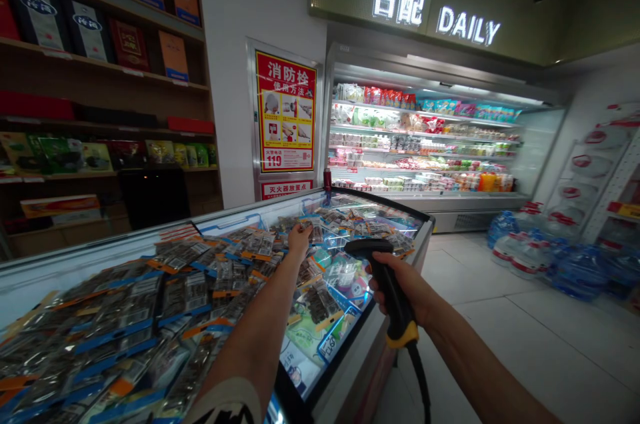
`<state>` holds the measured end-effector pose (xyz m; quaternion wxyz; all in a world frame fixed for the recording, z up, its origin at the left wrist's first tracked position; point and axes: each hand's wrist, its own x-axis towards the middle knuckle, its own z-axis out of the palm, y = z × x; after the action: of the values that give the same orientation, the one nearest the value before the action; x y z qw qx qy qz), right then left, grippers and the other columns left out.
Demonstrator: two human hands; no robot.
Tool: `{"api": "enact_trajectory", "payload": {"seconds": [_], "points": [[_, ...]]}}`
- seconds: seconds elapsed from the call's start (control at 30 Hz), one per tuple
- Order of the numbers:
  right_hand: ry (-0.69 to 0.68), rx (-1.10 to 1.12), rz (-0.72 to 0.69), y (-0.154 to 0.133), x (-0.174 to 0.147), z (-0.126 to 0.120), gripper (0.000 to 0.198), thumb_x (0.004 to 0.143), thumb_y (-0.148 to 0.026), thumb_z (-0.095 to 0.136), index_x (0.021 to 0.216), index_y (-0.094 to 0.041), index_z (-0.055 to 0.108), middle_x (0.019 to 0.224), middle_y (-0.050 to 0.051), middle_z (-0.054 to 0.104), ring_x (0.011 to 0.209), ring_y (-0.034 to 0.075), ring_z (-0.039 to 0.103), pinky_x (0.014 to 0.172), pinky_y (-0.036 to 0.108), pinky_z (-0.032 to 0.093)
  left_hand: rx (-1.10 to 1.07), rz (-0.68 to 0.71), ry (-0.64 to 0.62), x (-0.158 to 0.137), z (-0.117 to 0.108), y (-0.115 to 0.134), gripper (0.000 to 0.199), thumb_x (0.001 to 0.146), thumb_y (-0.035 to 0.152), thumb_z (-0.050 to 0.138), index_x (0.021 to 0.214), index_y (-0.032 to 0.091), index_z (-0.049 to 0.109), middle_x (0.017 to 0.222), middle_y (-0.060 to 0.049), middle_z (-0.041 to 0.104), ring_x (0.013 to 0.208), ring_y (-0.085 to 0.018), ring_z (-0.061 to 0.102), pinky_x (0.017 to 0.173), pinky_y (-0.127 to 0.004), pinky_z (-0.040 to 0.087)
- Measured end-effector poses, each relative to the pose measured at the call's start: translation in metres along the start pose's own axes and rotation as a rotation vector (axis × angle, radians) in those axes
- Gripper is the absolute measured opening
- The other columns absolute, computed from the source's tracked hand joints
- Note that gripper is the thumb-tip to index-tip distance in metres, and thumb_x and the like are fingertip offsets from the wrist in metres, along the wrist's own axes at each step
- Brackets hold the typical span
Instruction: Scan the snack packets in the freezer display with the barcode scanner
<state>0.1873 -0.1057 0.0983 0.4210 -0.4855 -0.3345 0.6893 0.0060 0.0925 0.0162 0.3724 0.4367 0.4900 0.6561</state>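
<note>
My right hand (pixel 400 284) is wrapped round the grip of a black barcode scanner (pixel 393 291) with a yellow base and a cable hanging down. The scanner's head points left, over the edge of a glass-topped chest freezer (pixel 345 344). Stretched forward over the freezer, my left hand (pixel 300 236) has its fingers curled at a clear plastic packet (pixel 317 232) among many others. Dark contents show through these packets, which have blue or orange edges. Part of the left fingers is hidden by the hand itself.
A lit open fridge (pixel 425 144) with packaged goods stands behind. Shelves (pixel 100 61) of boxed goods are at left. Large water bottles (pixel 530 251) sit on the tiled floor (pixel 480 324) at right. A red fire-hydrant notice (pixel 287 111) hangs on the wall.
</note>
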Motion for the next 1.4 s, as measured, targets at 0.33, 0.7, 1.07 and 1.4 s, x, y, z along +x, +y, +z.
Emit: {"api": "enact_trajectory", "payload": {"seconds": [0.33,0.7,1.07,1.4], "points": [[-0.018,-0.046,-0.037,-0.006,0.002,0.001,0.025,0.073,-0.041,0.046,0.071,-0.016,0.048,0.047,-0.003,0.048,0.034,0.008,0.044,0.031,0.019,0.035,0.067,0.055,0.023,-0.007,-0.005,0.01,0.013,0.06,0.027,0.057,0.057,0.016,0.05,0.051,0.003,0.047,0.05,-0.01,0.045,0.047,-0.02,0.031],[-0.023,-0.185,-0.003,-0.029,0.002,0.01,0.026,0.071,-0.042,0.047,0.069,-0.016,0.049,0.045,-0.002,0.049,0.034,0.01,0.046,0.03,0.021,0.037,0.064,0.058,0.0,0.0,-0.002,-0.007,0.015,0.06,0.028,0.056,0.059,0.015,0.049,0.051,0.004,0.044,0.048,-0.008,0.041,0.047,-0.02,0.031],[-0.003,-0.226,-0.012,-0.033,0.007,0.008,0.027,0.071,-0.042,0.047,0.07,-0.015,0.049,0.047,-0.002,0.049,0.035,0.01,0.047,0.031,0.02,0.036,0.065,0.068,-0.018,0.008,-0.003,-0.016,0.022,0.056,0.035,0.058,0.059,0.016,0.049,0.052,0.004,0.043,0.052,-0.009,0.042,0.048,-0.02,0.031],[0.005,-0.197,-0.026,-0.025,0.016,0.012,0.026,0.07,-0.042,0.048,0.068,-0.016,0.049,0.046,-0.002,0.049,0.034,0.009,0.046,0.031,0.02,0.036,0.091,0.08,-0.004,0.003,-0.008,-0.011,0.02,0.057,0.032,0.058,0.055,0.016,0.046,0.048,0.005,0.039,0.048,-0.008,0.039,0.046,-0.02,0.028]]}}
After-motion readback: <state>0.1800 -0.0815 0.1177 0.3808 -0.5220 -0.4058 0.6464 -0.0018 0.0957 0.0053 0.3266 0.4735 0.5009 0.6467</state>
